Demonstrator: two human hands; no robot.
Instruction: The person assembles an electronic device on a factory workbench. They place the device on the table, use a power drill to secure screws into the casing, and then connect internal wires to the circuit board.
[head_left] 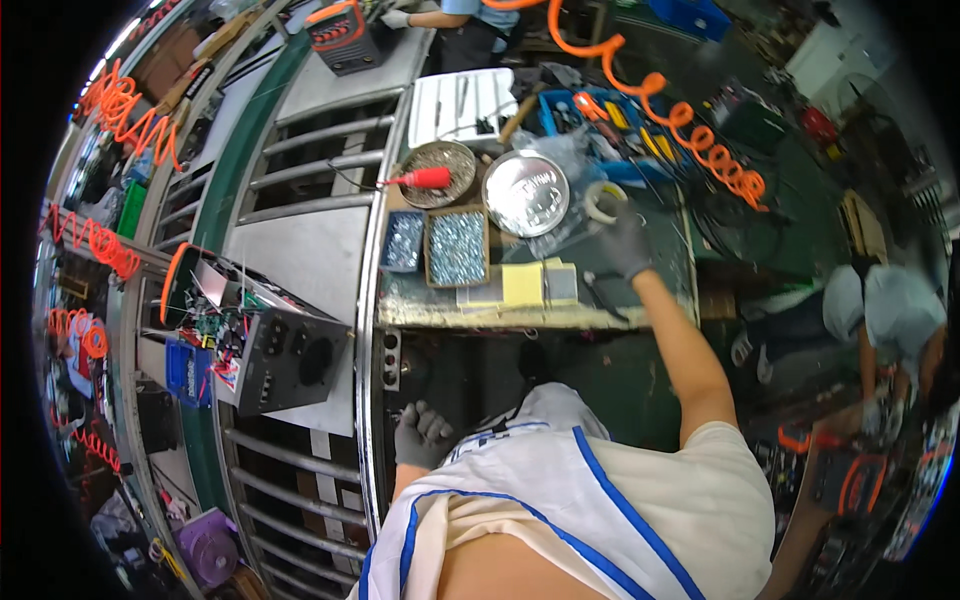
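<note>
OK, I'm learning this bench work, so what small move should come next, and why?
Perhaps lift the tape roll with the right hand, since that gloved hand is at the roll's edge, while the left hand is well away.

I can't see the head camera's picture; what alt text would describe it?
A person's gray-gloved right hand is at a tape roll on a cluttered workbench, near boxes of small metal parts; the gloved left hand is loosely curled beside a roller conveyor.
</note>
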